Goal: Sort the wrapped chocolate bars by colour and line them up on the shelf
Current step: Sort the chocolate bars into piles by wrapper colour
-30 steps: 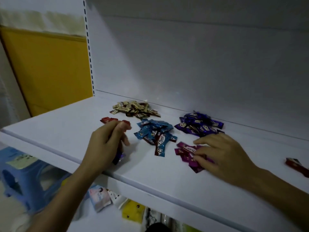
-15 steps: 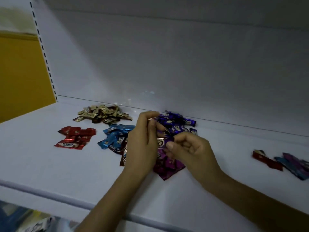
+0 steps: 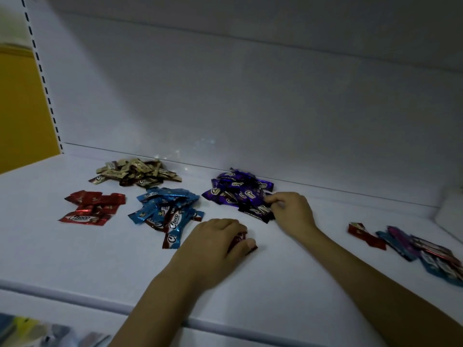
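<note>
On the white shelf [image 3: 75, 259] lie sorted heaps of wrapped chocolate bars: a gold heap [image 3: 135, 172] at the back, a red heap [image 3: 92, 207] at the left, a blue heap [image 3: 167, 207] in the middle and a purple heap [image 3: 238, 191] at the back right. My left hand [image 3: 215, 244] lies over the magenta bars [image 3: 239, 237], fingers curled on them, hiding most of them. My right hand [image 3: 290, 211] pinches a dark purple bar [image 3: 260, 210] at the front edge of the purple heap.
An unsorted mix of red, blue and magenta bars [image 3: 413, 246] lies at the right. A white object [image 3: 451, 214] stands at the far right. The shelf's front lip [image 3: 75, 294] runs across below my arms, with packets on a lower shelf [image 3: 37, 331]. A yellow wall [image 3: 22, 108] is at the left.
My hands have parted from a shared bar: the left dropped down onto the magenta bars, the right reached back to the purple heap's edge. The view shifted slightly right.
</note>
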